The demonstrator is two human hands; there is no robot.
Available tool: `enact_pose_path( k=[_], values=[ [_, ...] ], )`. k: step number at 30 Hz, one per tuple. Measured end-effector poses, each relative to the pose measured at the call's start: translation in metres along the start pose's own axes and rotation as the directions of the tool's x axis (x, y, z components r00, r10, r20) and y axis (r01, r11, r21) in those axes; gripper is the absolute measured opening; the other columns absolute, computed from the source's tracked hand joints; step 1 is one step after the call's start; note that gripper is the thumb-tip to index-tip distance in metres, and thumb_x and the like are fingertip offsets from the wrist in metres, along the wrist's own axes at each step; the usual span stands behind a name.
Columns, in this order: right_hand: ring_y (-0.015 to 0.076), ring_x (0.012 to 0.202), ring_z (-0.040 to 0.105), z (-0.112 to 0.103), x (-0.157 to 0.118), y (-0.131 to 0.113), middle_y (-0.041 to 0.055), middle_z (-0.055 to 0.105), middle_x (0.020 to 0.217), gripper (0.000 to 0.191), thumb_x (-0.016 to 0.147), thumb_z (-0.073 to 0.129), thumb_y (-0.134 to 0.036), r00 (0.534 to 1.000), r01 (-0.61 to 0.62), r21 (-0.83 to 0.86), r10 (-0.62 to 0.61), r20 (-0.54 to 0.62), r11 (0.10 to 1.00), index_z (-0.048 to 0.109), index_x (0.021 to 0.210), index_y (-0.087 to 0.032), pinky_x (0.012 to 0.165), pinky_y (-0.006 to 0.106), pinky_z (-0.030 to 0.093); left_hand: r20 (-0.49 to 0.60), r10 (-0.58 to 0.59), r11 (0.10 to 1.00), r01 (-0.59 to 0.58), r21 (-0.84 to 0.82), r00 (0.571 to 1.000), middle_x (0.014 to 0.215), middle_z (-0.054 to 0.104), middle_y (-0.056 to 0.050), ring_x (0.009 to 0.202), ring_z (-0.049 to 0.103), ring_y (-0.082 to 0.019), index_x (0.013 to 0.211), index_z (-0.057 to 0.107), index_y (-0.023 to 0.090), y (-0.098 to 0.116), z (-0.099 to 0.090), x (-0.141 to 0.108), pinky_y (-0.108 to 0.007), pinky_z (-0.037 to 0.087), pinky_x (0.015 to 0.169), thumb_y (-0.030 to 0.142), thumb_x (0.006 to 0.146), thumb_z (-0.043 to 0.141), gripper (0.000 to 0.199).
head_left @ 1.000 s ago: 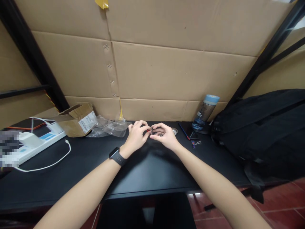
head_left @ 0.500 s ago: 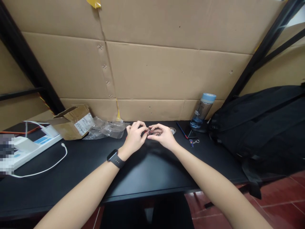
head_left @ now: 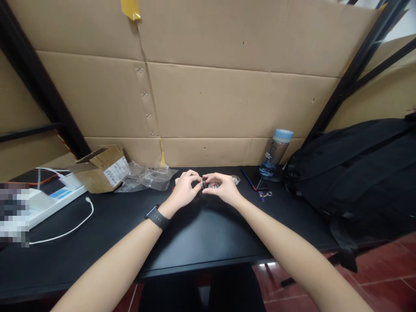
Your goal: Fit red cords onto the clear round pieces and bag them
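Observation:
Near the back middle of the black table (head_left: 208, 234), my left hand (head_left: 184, 190) and my right hand (head_left: 224, 188) meet fingertip to fingertip. Between them is a small, thin, dark-rimmed round object (head_left: 204, 183), pinched by the fingers of both hands. A clear shiny piece (head_left: 213, 185) shows inside the curve of my right hand. Another clear round piece (head_left: 235, 179) lies on the table just beyond my right hand. A bit of red shows behind my left hand, mostly hidden.
An open cardboard box (head_left: 100, 170) and crumpled clear plastic (head_left: 151, 177) are at the back left, beside a white power strip (head_left: 61, 195) and cable (head_left: 78, 226). Rightward are a pen (head_left: 248, 179), keychain (head_left: 261, 196), bottle (head_left: 275, 152) and black backpack (head_left: 354, 177).
The view has shifted slightly. My fingers have parted a little, so the round object between them and the clear piece by my right hand show more plainly.

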State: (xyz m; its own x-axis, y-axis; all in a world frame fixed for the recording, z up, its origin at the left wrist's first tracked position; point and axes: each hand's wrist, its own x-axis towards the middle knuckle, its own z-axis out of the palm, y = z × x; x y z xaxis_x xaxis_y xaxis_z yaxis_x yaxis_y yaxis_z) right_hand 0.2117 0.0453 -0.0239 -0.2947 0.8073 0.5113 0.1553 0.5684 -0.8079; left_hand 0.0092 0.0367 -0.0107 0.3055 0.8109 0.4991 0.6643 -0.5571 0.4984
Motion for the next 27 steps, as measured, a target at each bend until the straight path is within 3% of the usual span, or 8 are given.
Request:
enact_pose_path(
  k=[7, 12, 20, 27],
  values=[
    [0.0272, 0.096, 0.076, 0.007, 0.000, 0.008, 0.0112, 0.075, 0.114, 0.045, 0.056, 0.094, -0.037, 0.992, -0.127, 0.171, 0.126, 0.018, 0.977, 0.069, 0.088, -0.019, 0.088, 0.043, 0.062, -0.009, 0.009, 0.992, -0.008, 0.122, 1.000, 0.107, 0.067, -0.004, 0.109, 0.056, -0.025, 0.090, 0.072, 0.025, 0.001, 0.001, -0.003, -0.041, 0.038, 0.089, 0.028, 0.090, 0.063, 0.010],
    [0.0267, 0.095, 0.076, 0.007, 0.001, 0.008, 0.0118, 0.075, 0.114, 0.046, 0.054, 0.095, -0.035, 0.990, -0.143, 0.163, 0.144, 0.009, 0.976, 0.068, 0.086, -0.018, 0.087, 0.041, 0.063, 0.007, -0.036, 0.993, 0.035, 0.113, 0.999, 0.107, 0.068, -0.004, 0.109, 0.057, -0.025, 0.086, 0.073, 0.024, 0.001, 0.003, -0.002, -0.043, 0.039, 0.090, 0.027, 0.089, 0.064, 0.009],
    [0.0264, 0.098, 0.075, 0.003, 0.003, 0.011, 0.0132, 0.073, 0.119, 0.045, 0.056, 0.094, -0.036, 0.994, -0.105, 0.118, 0.104, 0.018, 0.987, 0.068, 0.088, -0.018, 0.090, 0.041, 0.061, 0.060, -0.183, 0.943, 0.192, -0.270, 0.981, 0.103, 0.072, -0.004, 0.098, 0.067, -0.021, 0.085, 0.076, 0.022, -0.007, 0.013, 0.003, -0.033, 0.049, 0.090, 0.026, 0.085, 0.067, 0.010],
    [0.0198, 0.085, 0.073, 0.005, 0.002, 0.010, 0.0081, 0.073, 0.105, 0.041, 0.062, 0.090, -0.042, 0.998, -0.058, 0.075, 0.057, 0.022, 0.995, 0.066, 0.084, -0.018, 0.079, 0.034, 0.061, -0.083, -0.092, 0.995, 0.095, 0.030, 0.992, 0.103, 0.069, -0.004, 0.110, 0.056, -0.026, 0.085, 0.078, 0.027, 0.004, 0.006, -0.001, -0.044, 0.039, 0.097, 0.028, 0.084, 0.072, 0.006]
  ],
)
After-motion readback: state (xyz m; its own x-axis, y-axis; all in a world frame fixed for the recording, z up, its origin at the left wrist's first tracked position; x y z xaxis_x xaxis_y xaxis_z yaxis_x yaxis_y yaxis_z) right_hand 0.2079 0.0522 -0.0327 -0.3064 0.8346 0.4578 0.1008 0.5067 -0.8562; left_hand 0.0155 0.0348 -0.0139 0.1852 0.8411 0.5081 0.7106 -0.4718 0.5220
